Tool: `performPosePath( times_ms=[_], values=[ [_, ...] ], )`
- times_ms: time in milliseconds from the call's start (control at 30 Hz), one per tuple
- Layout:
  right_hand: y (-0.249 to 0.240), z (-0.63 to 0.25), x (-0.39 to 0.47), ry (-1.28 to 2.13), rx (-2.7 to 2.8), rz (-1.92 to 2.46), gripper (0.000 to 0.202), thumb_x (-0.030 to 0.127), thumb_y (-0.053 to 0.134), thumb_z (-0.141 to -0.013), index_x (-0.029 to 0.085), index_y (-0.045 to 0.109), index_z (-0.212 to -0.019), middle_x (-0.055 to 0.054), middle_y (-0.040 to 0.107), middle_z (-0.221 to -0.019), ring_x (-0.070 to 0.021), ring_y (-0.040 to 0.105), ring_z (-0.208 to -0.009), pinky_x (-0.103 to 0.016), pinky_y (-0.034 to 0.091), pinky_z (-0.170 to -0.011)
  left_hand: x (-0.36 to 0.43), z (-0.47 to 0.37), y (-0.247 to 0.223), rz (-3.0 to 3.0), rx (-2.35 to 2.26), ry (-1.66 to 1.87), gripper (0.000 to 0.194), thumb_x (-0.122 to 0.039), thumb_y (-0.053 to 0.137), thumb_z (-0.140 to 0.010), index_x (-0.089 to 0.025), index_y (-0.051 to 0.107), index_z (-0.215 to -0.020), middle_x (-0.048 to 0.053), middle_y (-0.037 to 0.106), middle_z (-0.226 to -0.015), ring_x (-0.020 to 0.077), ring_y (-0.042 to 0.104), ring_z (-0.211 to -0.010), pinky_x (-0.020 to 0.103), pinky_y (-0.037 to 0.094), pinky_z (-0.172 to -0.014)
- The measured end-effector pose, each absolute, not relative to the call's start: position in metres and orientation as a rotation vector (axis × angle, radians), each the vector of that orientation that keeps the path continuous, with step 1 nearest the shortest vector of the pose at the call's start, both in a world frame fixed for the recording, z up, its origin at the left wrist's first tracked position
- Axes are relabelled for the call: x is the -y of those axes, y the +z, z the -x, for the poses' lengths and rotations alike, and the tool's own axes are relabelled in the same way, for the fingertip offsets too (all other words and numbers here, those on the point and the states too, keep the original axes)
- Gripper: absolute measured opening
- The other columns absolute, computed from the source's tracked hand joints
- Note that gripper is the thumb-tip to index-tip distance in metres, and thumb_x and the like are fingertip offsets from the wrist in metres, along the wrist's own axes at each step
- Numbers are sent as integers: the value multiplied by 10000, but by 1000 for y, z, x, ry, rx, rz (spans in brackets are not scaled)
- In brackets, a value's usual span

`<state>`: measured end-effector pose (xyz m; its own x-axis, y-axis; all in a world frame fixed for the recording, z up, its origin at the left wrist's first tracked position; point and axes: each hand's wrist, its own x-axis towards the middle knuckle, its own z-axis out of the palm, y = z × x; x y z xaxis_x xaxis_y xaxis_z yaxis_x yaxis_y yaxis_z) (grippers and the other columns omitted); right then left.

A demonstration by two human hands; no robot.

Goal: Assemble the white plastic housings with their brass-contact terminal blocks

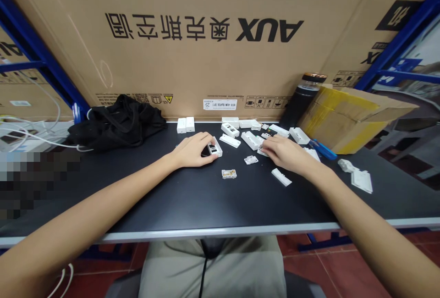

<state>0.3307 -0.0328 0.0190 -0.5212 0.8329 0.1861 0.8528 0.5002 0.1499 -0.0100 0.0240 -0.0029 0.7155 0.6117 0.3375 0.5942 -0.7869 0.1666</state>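
Writing: the big cardboard box [213, 36] behind the desk is upside down, so "AUX" plus a row of Chinese characters reads flipped. A small white sticker [220, 104] on it has print, and all I can make out is something like "25".

Left hand: my left hand [194, 150] lies on the table [192, 206] with fingers curled around a small white plastic housing [215, 147], pinching it at its left end. The housing has a dark slotted face and sits just left of the middle of the desk.

Right hand: my right hand [287, 155] is palm-down over a scatter of white parts, fingertips on a little white piece [262, 152]. Can't tell whether it's actually gripped or just touched.

Loose bits: a tiny terminal insert [228, 174] sits alone between the hands, near a small clip [251, 160]. A white cover strip [281, 177] lies just under the right wrist.

Edges: the front edge of the table runs right above my lap. The near half of the top is bare black, lots of room there.

Sides: black bag [118, 124] at far left, a taped carton [350, 117] and a dark bottle [300, 101] at far right, so the back row is cramped.
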Motion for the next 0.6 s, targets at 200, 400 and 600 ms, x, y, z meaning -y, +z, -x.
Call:
performPosePath(
  times_ms=[200, 400, 600],
  values=[
    [16, -334, 33, -265, 2642, 1484, 367, 330, 358, -1038, 199, 623, -819, -102, 661, -855, -250, 626, -834, -365, 452, -771, -24, 10, -3, -2864, -1012, 580, 369, -559, 538, -922, -242, 547, -1111, 60, 643, -1199, 259, 643, -1055, 407, 554, -857],
    [15, -334, 32, -183, 2626, 1514, 373, 340, 330, -1036, 207, 617, -839, -111, 684, -879, -253, 626, -837, -372, 454, -775, -24, 10, -3, -2855, -1021, 565, 391, -573, 528, -922, -237, 558, -1119, 74, 637, -1198, 261, 645, -1052, 407, 552, -873],
    [15, -337, 25, -96, 2598, 1634, 332, 333, 372, -1012, 229, 675, -924, -87, 730, -871, -251, 665, -817, -338, 422, -681, -24, 10, -2, -2846, -1030, 545, 397, -578, 523, -926, -236, 562, -1123, 78, 637, -1202, 269, 640, -1071, 414, 544, -897]
  ],
)
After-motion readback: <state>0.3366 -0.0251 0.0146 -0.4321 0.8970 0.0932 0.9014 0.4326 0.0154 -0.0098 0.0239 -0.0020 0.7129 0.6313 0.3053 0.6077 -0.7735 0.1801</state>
